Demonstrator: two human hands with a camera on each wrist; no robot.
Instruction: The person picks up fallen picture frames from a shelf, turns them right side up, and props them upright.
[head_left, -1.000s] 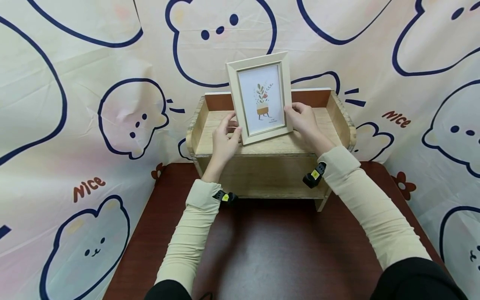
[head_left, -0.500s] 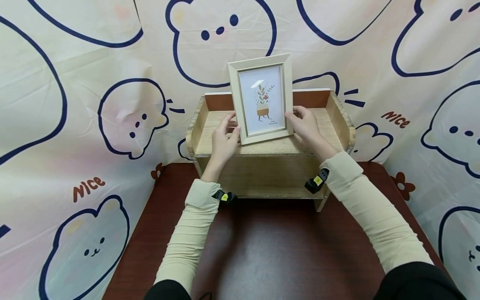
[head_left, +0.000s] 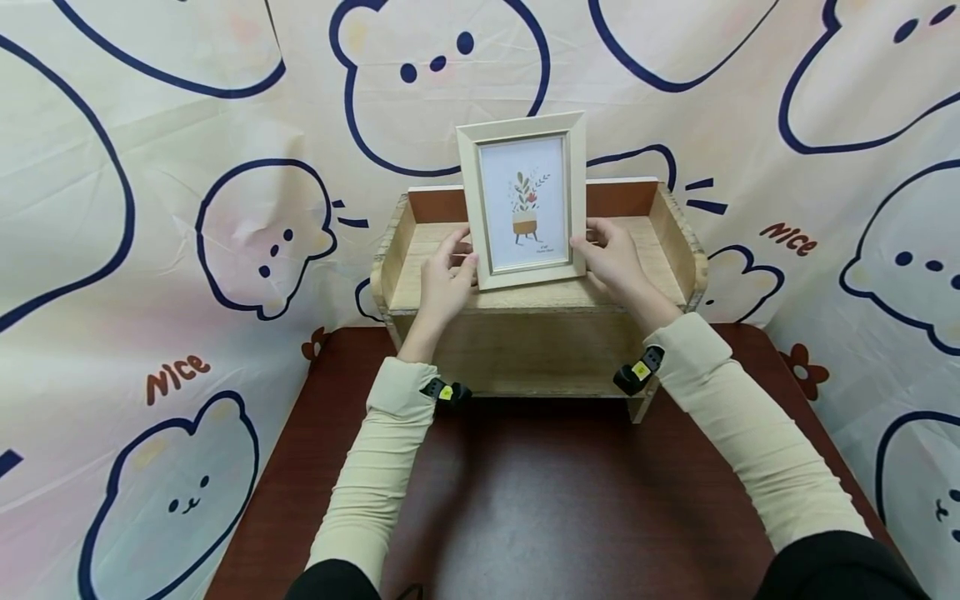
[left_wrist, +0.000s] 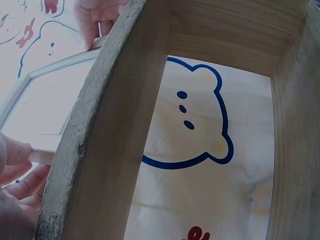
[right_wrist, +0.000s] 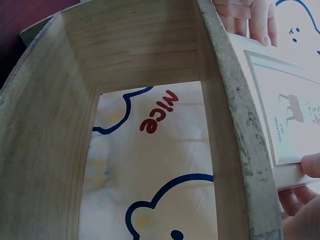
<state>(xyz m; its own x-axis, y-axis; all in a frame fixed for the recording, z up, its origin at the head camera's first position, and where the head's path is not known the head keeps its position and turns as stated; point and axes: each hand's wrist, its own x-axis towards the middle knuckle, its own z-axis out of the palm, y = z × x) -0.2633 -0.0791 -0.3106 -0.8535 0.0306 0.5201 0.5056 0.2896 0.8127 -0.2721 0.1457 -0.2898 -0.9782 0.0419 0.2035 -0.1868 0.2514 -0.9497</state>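
Note:
A cream picture frame with a potted-plant print stands slightly tilted over the top shelf of a wooden rack. My left hand pinches its lower left edge between thumb and fingers. At the lower right edge, my right hand pinches it the same way, thumb in front and fingers behind. In the left wrist view the frame shows beyond the rack's shelf edge, with the left hand at its near corner. The right wrist view shows the right thumb on the frame's border.
The rack has raised side panels and an open lower compartment. It stands at the back of a dark red-brown table. Behind hangs a cloth printed with cartoon bears. A dark cord lies at the table's front.
The picture frame has straightened a little and its top has come slightly lower. My right hand has shifted slightly down with it; my left hand has barely moved.

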